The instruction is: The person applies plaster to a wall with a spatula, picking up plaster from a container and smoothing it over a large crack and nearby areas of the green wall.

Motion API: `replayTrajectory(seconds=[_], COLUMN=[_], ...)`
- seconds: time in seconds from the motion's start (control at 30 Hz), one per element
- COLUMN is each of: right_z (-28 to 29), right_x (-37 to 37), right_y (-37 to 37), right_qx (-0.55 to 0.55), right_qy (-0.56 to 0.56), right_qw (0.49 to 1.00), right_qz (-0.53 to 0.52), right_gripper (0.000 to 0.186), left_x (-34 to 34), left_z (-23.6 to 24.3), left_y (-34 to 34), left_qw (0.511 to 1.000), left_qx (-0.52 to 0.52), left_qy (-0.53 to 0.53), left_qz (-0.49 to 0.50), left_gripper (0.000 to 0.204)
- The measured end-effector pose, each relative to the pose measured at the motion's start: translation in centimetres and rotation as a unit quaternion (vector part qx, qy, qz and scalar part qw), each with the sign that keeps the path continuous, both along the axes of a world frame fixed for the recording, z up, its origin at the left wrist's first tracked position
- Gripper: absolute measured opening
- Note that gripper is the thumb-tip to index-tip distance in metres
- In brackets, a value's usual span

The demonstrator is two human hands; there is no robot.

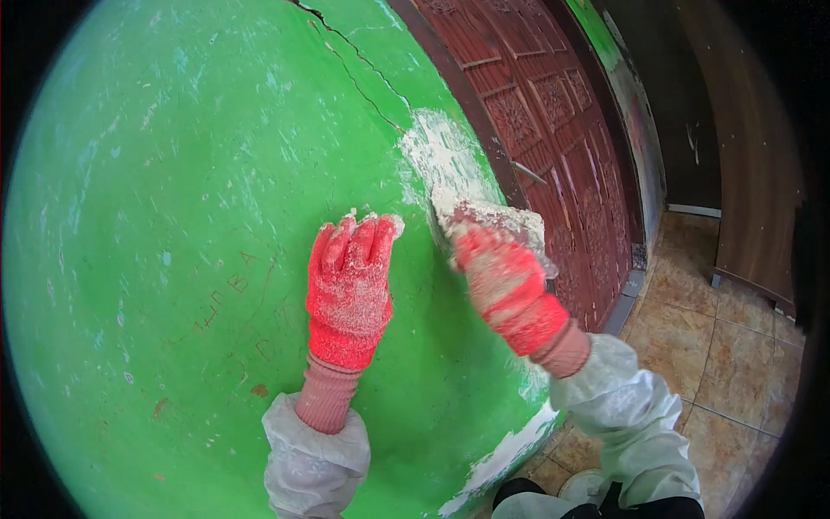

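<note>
My left hand [350, 285], in a powdery red glove, lies with its fingers on the green wall [173, 173], white paste on the fingertips. To its right, my right hand [506, 285], also gloved and blurred, grips a wide putty knife [514, 225] loaded with white paste. The blade is at the wall's right edge, against a patch of white filler [445, 151]. A dark crack [361, 60] runs from above down to this patch. Another white patch [497, 458] shows lower on the edge.
A carved wooden door [545, 104] in a brown frame stands right of the wall corner. Farther right are a dark brown wooden panel [743, 173] and a tiled floor [718, 372]. My legs and a shoe [584, 484] show at the bottom.
</note>
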State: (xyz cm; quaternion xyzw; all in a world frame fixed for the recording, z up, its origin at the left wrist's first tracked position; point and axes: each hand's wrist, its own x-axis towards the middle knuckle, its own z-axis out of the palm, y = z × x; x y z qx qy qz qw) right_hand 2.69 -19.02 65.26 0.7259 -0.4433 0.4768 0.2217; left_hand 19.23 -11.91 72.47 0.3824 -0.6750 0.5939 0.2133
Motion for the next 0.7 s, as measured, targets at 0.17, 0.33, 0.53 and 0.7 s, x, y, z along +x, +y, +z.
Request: replayTrajectory(seconds=[0.17,0.33,0.53,0.7], right_z=[2.9,-0.3,2.2,-0.8], right_x=[-1.9,-0.6,-3.6,-2.5], right_y=[2.1,-2.0,0.3,-4.1], right_qx=[-0.028,-0.137,-0.073,-0.102], right_qy=[-0.106,0.047,0.039,0.136], right_qw=[0.993,0.987,0.997,0.982], right_qz=[0.054,-0.072,-0.009,-0.083], right_gripper=[0.023,0.026,0.039,0.04], left_x=[0.4,0.1,0.5,-0.1], left_z=[0.0,-0.1,0.0,-0.1], left_y=[-0.1,-0.4,0.1,-0.3], left_qw=[1.0,1.0,1.0,1.0], left_qx=[-0.008,-0.007,-0.006,-0.003], left_qy=[0.001,0.0,0.008,0.006], left_qz=[-0.003,-0.023,0.009,-0.014], left_gripper=[0.05,0.05,0.05,0.05])
